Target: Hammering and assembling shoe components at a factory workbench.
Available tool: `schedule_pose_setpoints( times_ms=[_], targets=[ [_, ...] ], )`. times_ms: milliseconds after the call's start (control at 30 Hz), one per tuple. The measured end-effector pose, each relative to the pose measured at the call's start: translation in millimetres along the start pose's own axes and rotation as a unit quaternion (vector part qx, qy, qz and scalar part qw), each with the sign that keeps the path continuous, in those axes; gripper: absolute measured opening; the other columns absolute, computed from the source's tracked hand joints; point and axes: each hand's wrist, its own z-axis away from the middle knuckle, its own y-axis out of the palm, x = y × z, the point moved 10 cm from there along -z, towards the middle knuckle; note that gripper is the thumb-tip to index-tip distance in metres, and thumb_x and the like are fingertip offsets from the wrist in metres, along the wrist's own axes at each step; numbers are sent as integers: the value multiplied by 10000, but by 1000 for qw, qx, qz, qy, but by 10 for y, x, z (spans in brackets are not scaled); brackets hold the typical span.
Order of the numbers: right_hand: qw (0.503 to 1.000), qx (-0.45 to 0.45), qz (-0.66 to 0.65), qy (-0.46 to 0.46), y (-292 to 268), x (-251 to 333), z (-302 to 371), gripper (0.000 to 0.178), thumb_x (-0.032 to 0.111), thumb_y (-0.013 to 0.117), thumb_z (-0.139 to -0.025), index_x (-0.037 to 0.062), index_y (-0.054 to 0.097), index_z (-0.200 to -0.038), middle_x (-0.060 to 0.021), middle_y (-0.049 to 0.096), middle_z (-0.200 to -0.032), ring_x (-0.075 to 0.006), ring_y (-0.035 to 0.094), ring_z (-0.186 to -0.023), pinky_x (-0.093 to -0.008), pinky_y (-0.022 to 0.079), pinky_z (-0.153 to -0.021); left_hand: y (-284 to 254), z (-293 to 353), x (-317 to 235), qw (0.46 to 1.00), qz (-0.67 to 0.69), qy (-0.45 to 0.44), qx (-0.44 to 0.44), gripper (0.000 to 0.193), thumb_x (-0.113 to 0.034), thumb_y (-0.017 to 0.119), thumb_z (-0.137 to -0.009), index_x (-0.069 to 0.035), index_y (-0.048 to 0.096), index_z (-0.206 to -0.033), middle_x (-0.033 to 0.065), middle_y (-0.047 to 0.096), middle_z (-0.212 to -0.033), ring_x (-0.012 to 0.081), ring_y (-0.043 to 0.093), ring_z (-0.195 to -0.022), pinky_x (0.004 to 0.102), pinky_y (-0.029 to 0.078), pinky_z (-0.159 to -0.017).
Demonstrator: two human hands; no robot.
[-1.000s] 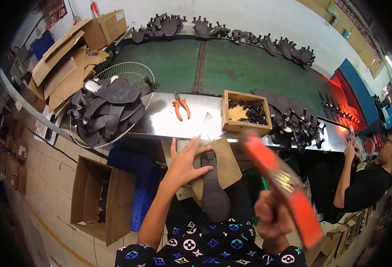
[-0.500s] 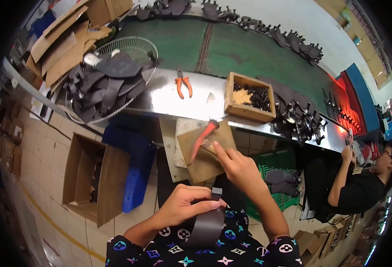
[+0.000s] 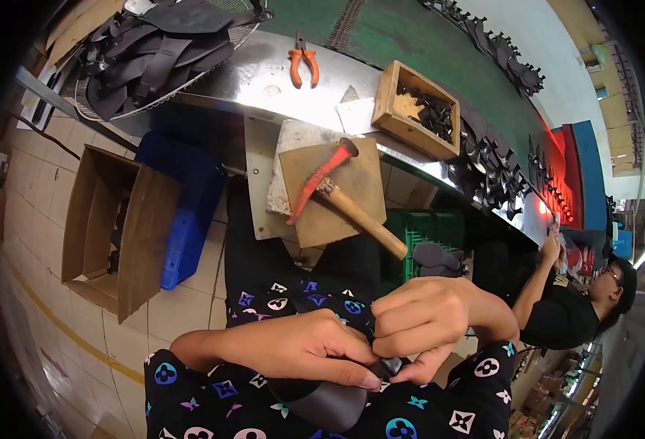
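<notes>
Close to my body, my left hand (image 3: 304, 350) grips a wide dark grey strap (image 3: 327, 404), thumb on top, the broad part curving down below it. My right hand (image 3: 432, 322) is closed at the strap's narrow end, pinching it beside the left fingertips; the exact grip there is partly hidden. Beyond both hands lies a hammer (image 3: 355, 214) with a red head and wooden handle. It rests untouched on a tan square board (image 3: 363, 172), its handle reaching past the board's near right edge.
A wooden box (image 3: 417, 139) of small black parts stands on the metal bench, with orange-handled pliers (image 3: 304, 66) to its left. A wire basket (image 3: 246, 33) holds dark straps. Left on the floor are a cardboard box (image 3: 143, 241) and blue bin (image 3: 183, 241). A co-worker (image 3: 571, 307) sits right.
My right hand has let go of the hammer, leaving it on the board, and has come back to the strap. My left hand has brought the strap closer to my body. The view has tilted downward.
</notes>
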Motion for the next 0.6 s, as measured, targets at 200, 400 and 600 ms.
schedule_pose_setpoints(
  times_ms=[200, 400, 600],
  targets=[
    [999, -35, 17, 16, -100, -66, 196, 232, 165, 741, -831, -11, 607, -898, -112, 530, -783, -308, 552, -677, -375, 462, -531, -85, -142, -57, 995, -101, -11, -25, 255, -215, 646, -970, 22, 698, -1048, 152, 692, -884, 251, 683, -773, 333, 490, -677],
    [783, -315, 439, 308, -958, -644, 1341, 408, 291, 746, -856, 8, 632, -1128, -167, 664, -1031, -364, 657, -949, -396, 544, -792, -1380, 802, -1047, 750, -403, 89, -516, 401, -304, 572, -956, 65, 691, -1060, 171, 716, -1054, 240, 670, -977, 381, 516, -892],
    [487, -640, 466, 368, -2040, 9, 3219, 320, 233, 662, -939, -6, 623, -1149, -179, 641, -1060, -364, 663, -906, -418, 539, -747, -2614, 3029, -2336, 171, -558, -48, -810, 948, -635, 567, -927, 28, 274, -1537, 233, 437, -1506, 327, 460, -1368, 374, 321, -1136]
  ],
)
